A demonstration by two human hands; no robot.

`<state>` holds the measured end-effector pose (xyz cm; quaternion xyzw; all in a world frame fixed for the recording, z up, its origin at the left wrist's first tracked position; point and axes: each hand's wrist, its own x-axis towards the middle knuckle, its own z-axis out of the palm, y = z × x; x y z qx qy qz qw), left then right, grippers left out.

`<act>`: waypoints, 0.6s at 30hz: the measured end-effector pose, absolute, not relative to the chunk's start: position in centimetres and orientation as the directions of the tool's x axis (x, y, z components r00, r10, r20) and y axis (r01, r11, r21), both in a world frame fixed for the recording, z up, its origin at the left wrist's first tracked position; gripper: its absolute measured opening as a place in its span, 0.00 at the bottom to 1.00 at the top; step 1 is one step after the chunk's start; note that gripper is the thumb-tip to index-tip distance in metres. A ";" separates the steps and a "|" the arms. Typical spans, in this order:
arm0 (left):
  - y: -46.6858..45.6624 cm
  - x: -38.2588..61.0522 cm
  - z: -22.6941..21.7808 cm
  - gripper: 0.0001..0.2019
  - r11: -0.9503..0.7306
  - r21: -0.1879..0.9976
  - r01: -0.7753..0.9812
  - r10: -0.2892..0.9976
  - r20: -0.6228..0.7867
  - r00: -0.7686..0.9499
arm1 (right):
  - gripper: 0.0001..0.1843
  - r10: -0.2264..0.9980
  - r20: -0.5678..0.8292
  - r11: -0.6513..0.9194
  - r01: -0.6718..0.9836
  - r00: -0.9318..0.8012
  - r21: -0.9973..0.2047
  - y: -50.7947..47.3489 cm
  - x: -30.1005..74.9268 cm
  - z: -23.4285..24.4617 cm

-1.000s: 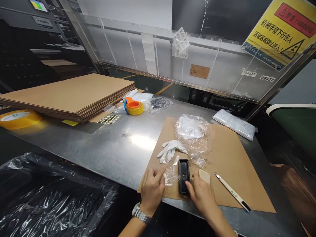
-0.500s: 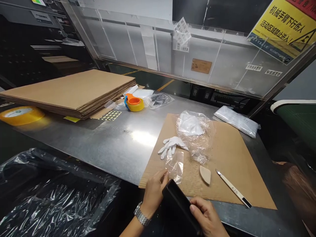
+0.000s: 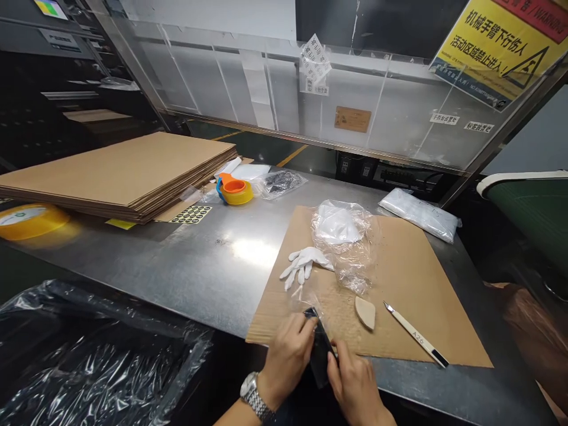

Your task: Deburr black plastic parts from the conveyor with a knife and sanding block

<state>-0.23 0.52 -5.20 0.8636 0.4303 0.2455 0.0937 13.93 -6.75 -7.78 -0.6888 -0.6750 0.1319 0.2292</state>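
A slim black rectangular piece (image 3: 320,358) slants between my two hands over the table's front edge. My left hand (image 3: 290,343) is closed at its upper end, pinching a small clear plastic bag (image 3: 306,299) there. How far the piece is inside the bag I cannot tell. Lower down, my right hand (image 3: 355,378) grips the piece along its side, thumb and fingers closed. A white glove (image 3: 306,263) lies just beyond the bag. To the right are a beige wedge-shaped block (image 3: 365,312) and a white-handled craft knife (image 3: 415,334) marked A26.
A cardboard sheet (image 3: 399,266) covers the right part of the metal table (image 3: 208,260). On it lies a crumpled clear bag (image 3: 339,225) with white contents. Stacked cardboard (image 3: 119,171), a tape dispenser (image 3: 235,190) and a tape roll (image 3: 33,220) are left. A black-lined bin (image 3: 102,355) stands front left.
The black piece has moved up and left to the small clear bag, which has shifted slightly toward me. My hands have come closer together. The view has turned a little.
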 end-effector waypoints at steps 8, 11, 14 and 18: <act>-0.5 0.3 -2.1 0.12 -0.728 0.367 0.580 0.686 0.378 0.622 | 0.18 0.990 0.084 -0.086 0.953 0.115 -0.292 -4.3 14.5 -4.0; 0.4 0.3 -0.7 0.11 -0.689 0.398 0.605 0.725 0.385 0.571 | 0.21 0.993 0.087 -0.050 0.952 0.080 -0.303 -4.0 15.6 -0.5; 1.6 0.8 1.7 0.10 -0.670 0.441 0.597 0.742 0.386 0.548 | 0.23 0.992 0.120 0.006 0.924 0.043 -0.383 -4.3 17.8 3.6; 2.1 2.4 5.6 0.08 -0.740 0.510 0.438 0.666 0.470 0.579 | 0.26 0.984 0.022 -0.113 0.724 0.174 -0.680 -5.9 20.2 5.6</act>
